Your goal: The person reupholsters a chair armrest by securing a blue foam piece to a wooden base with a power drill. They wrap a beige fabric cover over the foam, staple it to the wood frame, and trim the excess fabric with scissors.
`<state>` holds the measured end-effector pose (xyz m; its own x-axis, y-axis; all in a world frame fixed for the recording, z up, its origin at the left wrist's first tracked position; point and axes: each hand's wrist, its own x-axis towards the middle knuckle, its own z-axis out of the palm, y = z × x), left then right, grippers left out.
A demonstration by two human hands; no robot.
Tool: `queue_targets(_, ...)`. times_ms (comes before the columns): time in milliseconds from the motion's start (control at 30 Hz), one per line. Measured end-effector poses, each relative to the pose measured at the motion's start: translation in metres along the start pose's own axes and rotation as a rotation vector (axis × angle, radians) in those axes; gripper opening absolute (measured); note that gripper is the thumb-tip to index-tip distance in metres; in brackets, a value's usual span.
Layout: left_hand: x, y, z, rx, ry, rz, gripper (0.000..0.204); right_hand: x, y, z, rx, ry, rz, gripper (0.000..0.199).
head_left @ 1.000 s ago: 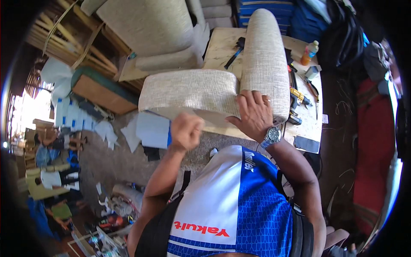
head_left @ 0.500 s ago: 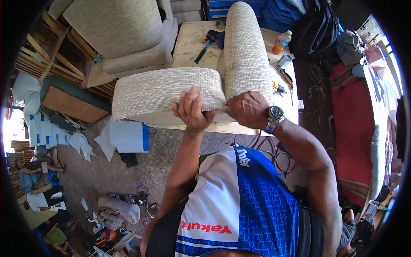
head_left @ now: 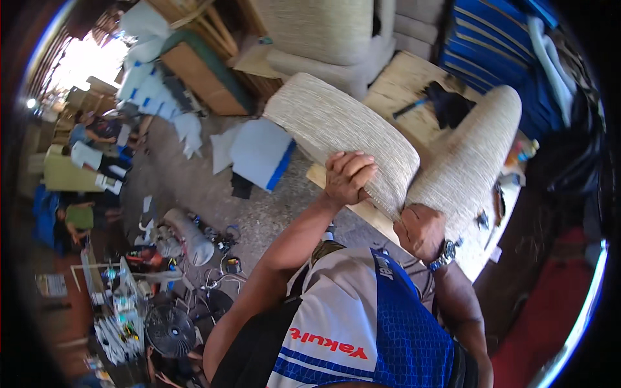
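Observation:
On the wooden worktable (head_left: 388, 216) lies an upholstered furniture piece (head_left: 349, 113) in beige woven fabric, with a long flat section and a rounded, arm-like section (head_left: 472, 155) meeting at a corner. My left hand (head_left: 349, 178) is closed over the flat section's near edge, its fingers curled on the fabric and the thumb below. At the corner between the two sections, my right hand (head_left: 422, 231) is closed in a fist on the fabric edge. Its fingertips are hidden. A watch (head_left: 444, 255) is on my right wrist.
Farther back on the table lie a blue-and-black-handled tool (head_left: 409, 108) and a dark cloth (head_left: 449, 103). A bottle (head_left: 522, 152) stands at the right. Foam sheets (head_left: 259, 152) lie on the floor to the left, near a tank (head_left: 189, 236) and a fan (head_left: 169, 328). People sit farther left.
The view has swung left, so the table and piece appear farther right and tilted. My left fingers, raised and blurred before, now curl over the fabric edge. My right hand stays at the corner.

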<state>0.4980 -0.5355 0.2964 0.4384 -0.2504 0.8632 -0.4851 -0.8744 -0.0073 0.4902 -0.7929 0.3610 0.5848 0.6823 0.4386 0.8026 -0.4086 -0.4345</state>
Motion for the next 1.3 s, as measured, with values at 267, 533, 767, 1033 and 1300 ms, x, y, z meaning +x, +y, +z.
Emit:
queue_targets(267,0.049,-0.052,-0.073,0.125,-0.377,0.071,0.028,-0.001,-0.003,0.008,-0.098,-0.041,0.027,0.023)
queue_targets(533,0.087,-0.121,-0.118,-0.450,-0.926,-0.300,0.025,0.005,0.000,0.020,-0.163,0.081,0.039,0.024)
queue_targets(767,0.172,-0.244,-0.025,-0.624,-0.738,-0.283,0.046,0.000,-0.016,0.027,-0.417,0.242,0.324,0.023)
queue_targets(1033,0.133,-0.238,-0.007,-0.616,-0.954,-0.028,0.066,0.007,-0.094,0.077,-0.317,0.749,0.777,0.014)
queue_targets(1300,0.142,-0.074,-0.021,-0.756,-0.807,0.772,0.085,-0.066,-0.095,0.124,0.031,1.520,1.143,0.016)
